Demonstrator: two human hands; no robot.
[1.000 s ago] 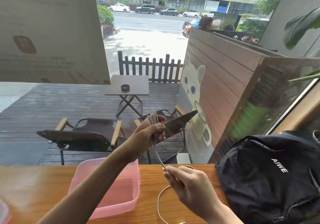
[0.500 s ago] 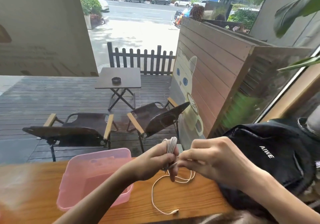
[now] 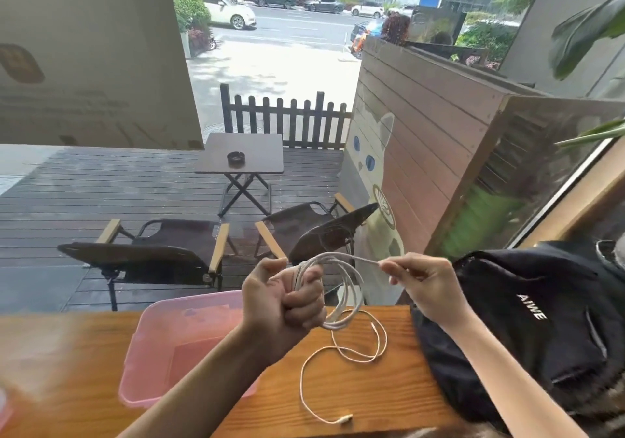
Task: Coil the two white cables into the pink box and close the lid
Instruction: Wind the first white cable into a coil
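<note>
My left hand (image 3: 284,299) is a fist closed around a bundle of loops of a white cable (image 3: 350,288), held above the table's far edge. My right hand (image 3: 419,282) pinches a strand of the same cable and holds it out to the right. Loose white cable (image 3: 338,363) trails from the loops onto the wooden table (image 3: 372,397), ending in a plug near the front edge. I cannot tell whether this is one cable or two. The pink box (image 3: 179,343) stands open on the table, just left of my left forearm. No lid is in view.
A black backpack (image 3: 541,319) fills the table's right side, close to my right arm. Beyond the table is a window onto a deck with two chairs (image 3: 162,251) and a small folding table (image 3: 240,156).
My hands have moved apart: the right hand drew a strand out to the right, away from the left fist. The coil now hangs in wider loops, and more cable lies on the table.
</note>
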